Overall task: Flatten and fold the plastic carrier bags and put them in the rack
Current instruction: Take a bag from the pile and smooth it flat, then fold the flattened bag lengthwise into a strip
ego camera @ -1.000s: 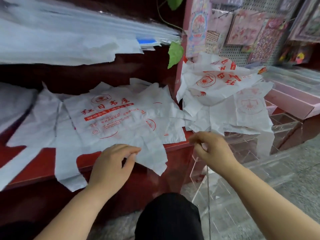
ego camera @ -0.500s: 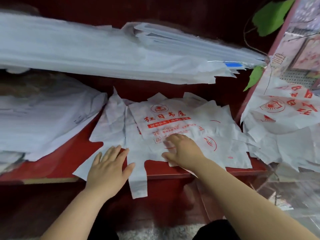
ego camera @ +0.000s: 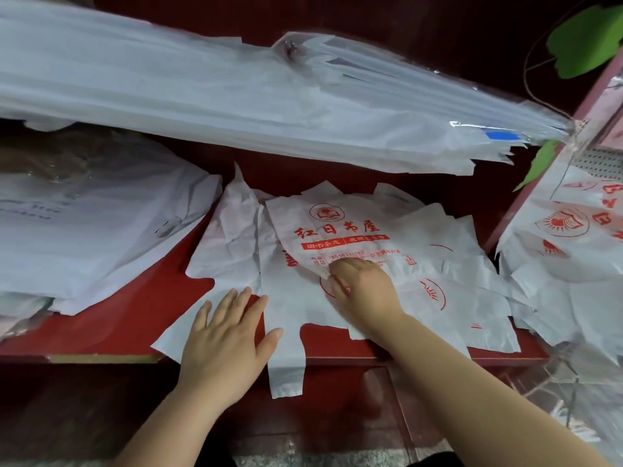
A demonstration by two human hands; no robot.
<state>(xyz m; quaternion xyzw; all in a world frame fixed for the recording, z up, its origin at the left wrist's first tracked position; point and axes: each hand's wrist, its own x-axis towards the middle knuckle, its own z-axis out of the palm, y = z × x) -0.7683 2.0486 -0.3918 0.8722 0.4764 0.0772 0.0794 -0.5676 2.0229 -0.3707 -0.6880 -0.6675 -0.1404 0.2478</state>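
On the red desk (ego camera: 135,318) the top carrier bag (ego camera: 354,227) lies crumpled on a loose pile. My left grip (ego camera: 226,338) presses flat, fingers straight, on a lower corner; my right grip (ego camera: 364,291) curls, seemingly pinching the film. The slick layers may slide together and drag off the edge. Red print reads 红日书屋.

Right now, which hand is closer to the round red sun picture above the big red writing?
Right. The right hand grips the printed bag just below the writing, under the sun picture; the left hand lies flat farther down-left, near the shelf edge.
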